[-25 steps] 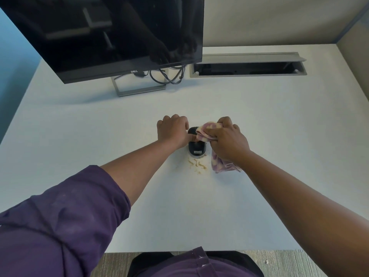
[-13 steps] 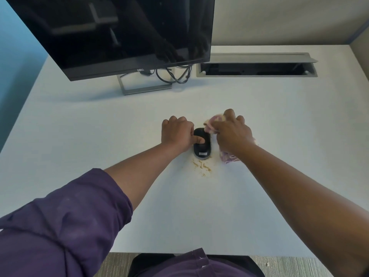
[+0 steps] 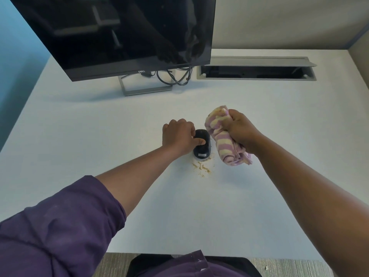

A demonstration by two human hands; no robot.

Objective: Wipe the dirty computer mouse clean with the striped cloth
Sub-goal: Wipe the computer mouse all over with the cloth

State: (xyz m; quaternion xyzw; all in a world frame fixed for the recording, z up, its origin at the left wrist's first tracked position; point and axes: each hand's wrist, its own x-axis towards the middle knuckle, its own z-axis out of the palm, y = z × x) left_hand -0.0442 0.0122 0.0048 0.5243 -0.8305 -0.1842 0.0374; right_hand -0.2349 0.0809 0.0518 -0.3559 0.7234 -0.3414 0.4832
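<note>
Black computer mouse (image 3: pixel 202 146) flat on the white surface (image 3: pixel 99 136), white label at its near end, tan crumbs just in front of it, striped cloth (image 3: pixel 221 136) in pink and cream, bunched up, raised just right of the mouse

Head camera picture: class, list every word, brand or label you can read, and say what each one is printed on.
"DELL": on the lower bezel of the monitor.
"Lenovo": on a small white label at the near end of the black mouse, which the left hand steadies.
Nothing readable on the striped cloth in the right hand.
</note>
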